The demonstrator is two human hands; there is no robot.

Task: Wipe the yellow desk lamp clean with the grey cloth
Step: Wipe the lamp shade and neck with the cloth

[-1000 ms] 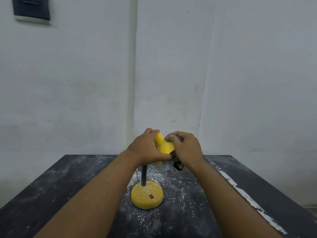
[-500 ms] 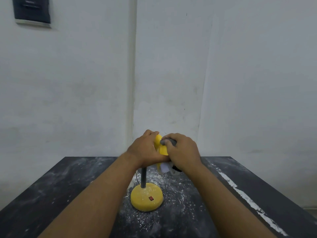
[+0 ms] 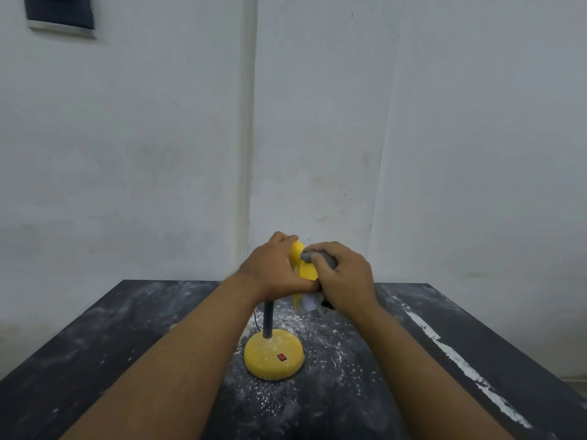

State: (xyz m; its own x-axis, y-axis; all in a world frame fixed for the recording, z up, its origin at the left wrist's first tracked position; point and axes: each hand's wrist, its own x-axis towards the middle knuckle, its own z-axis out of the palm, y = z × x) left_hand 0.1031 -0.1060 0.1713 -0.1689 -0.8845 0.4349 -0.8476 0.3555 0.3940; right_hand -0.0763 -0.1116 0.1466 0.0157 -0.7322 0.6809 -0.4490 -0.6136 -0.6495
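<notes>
The yellow desk lamp [image 3: 273,354] stands mid-table on a round base with a red switch and a dark neck. Its yellow shade [image 3: 301,263] is up between both hands. My left hand [image 3: 272,266] grips the shade from the left side. My right hand [image 3: 344,277] presses the grey cloth [image 3: 320,257] against the top right of the shade; only a small bunched part of the cloth shows under the fingers. A white bulb peeks out below the shade.
The dark table [image 3: 95,338] is dusted with white powder around the lamp base, with a white streak [image 3: 457,357] along its right side. White walls stand close behind. A thin cord runs from the lamp's neck to the left.
The right hand with the cloth has shifted slightly left and up across the shade's top. The left hand keeps its hold on the shade.
</notes>
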